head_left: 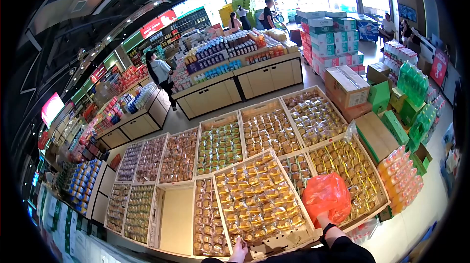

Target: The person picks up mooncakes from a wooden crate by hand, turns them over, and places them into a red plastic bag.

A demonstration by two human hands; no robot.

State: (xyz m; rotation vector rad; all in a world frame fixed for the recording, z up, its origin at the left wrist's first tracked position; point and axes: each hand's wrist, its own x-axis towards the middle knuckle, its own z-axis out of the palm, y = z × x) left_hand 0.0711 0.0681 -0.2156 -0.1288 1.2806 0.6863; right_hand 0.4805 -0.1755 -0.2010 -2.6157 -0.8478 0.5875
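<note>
My left hand [239, 251] is at the near left corner of a wooden tray [289, 243] filled with rows of wrapped, yellow-brown pastries [259, 197]. Its fingers are curled together, and whatever they grip is too small to make out. This tray sits at an angle over its neighbours. To the right, my right hand [323, 220], with a dark band at the wrist, is closed on the lower end of a bulging red plastic bag [327, 195]. The bag is above another tray of wrapped pastries [360, 175], hiding part of it. My right fingers are partly covered by the bag.
More pastry trays [220, 140] stretch ahead and left, around a bare wooden compartment [177, 219]. Cartons [347, 86] and orange drink bottles [400, 180] stand on the right. Beyond an aisle is a stocked counter [210, 97], with a person [159, 72] beside it.
</note>
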